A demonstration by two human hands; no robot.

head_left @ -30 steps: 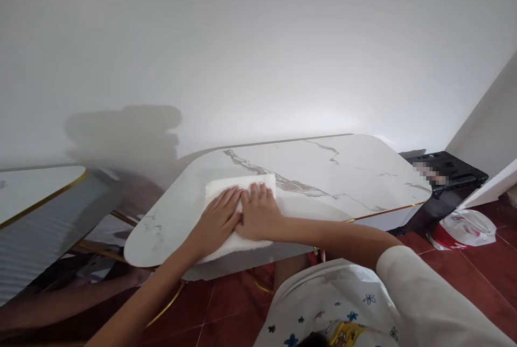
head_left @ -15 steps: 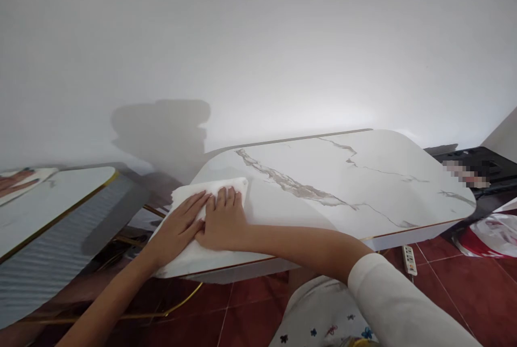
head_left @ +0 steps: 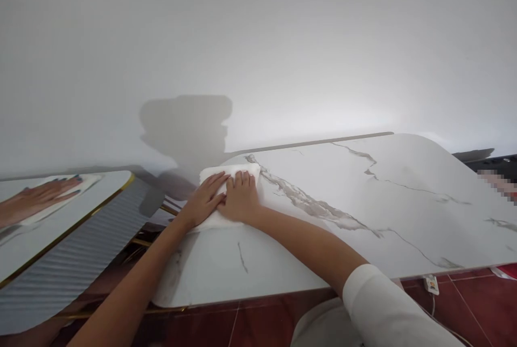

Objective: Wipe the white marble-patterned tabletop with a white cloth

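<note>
A folded white cloth (head_left: 220, 222) lies near the left end of a white marble-patterned tabletop (head_left: 407, 196), close to its back edge. My left hand (head_left: 204, 201) presses flat on the cloth's left side, fingers stretched out. Beside it, my right hand (head_left: 241, 199) rests on the cloth with its fingers laid flat and slightly apart. The two hands touch near the thumbs. Both palms are hidden against the cloth.
To the left stands a second marble-look table (head_left: 111, 182) with a gold edge; another person's hand (head_left: 48, 193) lies on a cloth there. A white wall (head_left: 283, 40) rises behind. A power strip (head_left: 431, 284) sits on the red tiled floor (head_left: 266, 320).
Both my hands and the cloth have slid away from me toward the table's back edge. The other person's hand has come further into view. My view has shifted a little.
</note>
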